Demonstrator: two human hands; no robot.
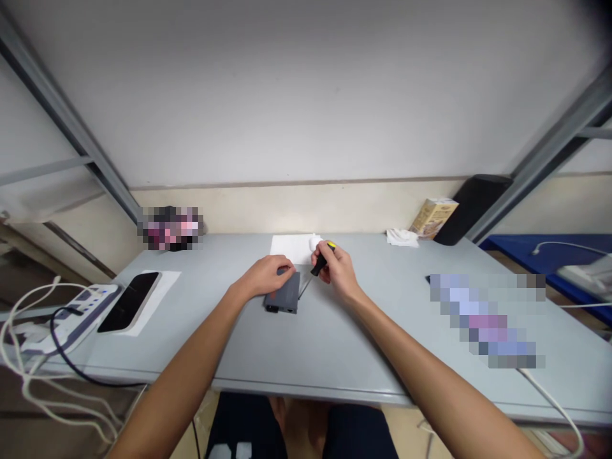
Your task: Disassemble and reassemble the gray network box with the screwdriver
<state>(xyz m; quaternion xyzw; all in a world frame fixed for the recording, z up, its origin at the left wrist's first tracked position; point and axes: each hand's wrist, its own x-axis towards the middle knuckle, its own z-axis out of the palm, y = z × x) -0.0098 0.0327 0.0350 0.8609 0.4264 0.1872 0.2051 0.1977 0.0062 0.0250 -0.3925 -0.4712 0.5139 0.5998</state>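
My right hand (pixel 337 264) is closed around the black handle of a screwdriver (pixel 323 257) with a yellow end. Its thin metal shaft slants down to the left, and the tip is at the right side of a small dark grey box (pixel 285 296). Whether a screw sits there is too small to tell. My left hand (pixel 268 275) lies over the far left part of the box, gripping it against the table, with the fingers curled at its far edge. The box has small sockets along its near side.
Behind the box lies a white paper (pixel 289 248). A phone (pixel 130 302) and a power strip (pixel 79 315) with cables are at left. A yellow carton (pixel 434 218), a tissue (pixel 402 238) and a black cylinder (pixel 471 207) stand at back right; a blurred-out device (pixel 482 322) lies right.
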